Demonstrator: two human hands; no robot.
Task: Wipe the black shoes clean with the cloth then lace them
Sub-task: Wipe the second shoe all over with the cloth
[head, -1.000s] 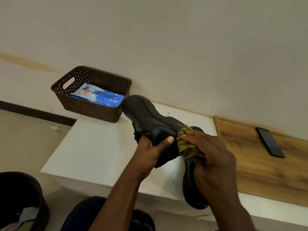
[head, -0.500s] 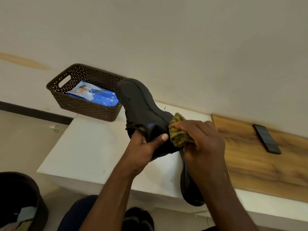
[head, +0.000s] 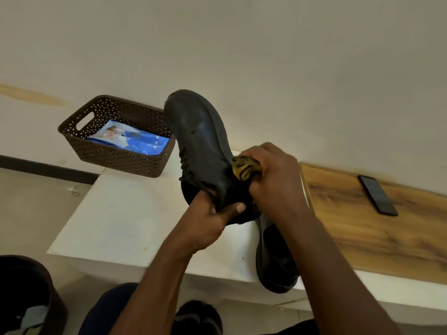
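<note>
A black shoe (head: 200,146) is held up over the white table (head: 125,221), toe pointing up and away. My left hand (head: 212,218) grips it at the ankle opening, thumb across the heel side. Black laces hang loose along its left side. My right hand (head: 273,175) presses a bunched yellow-and-dark striped cloth (head: 244,166) against the shoe's right side near the heel. The second black shoe (head: 273,262) lies on the table's front edge beneath my right forearm, partly hidden.
A brown woven basket (head: 113,155) with a blue packet (head: 135,139) stands at the table's back left. A black phone (head: 377,194) lies on the wooden board (head: 362,233) to the right. A dark bin (head: 26,296) sits on the floor at lower left.
The held shoe has tipped more upright, toe rising toward the wall. My right hand with the cloth has shifted along the shoe's right side toward the heel.
</note>
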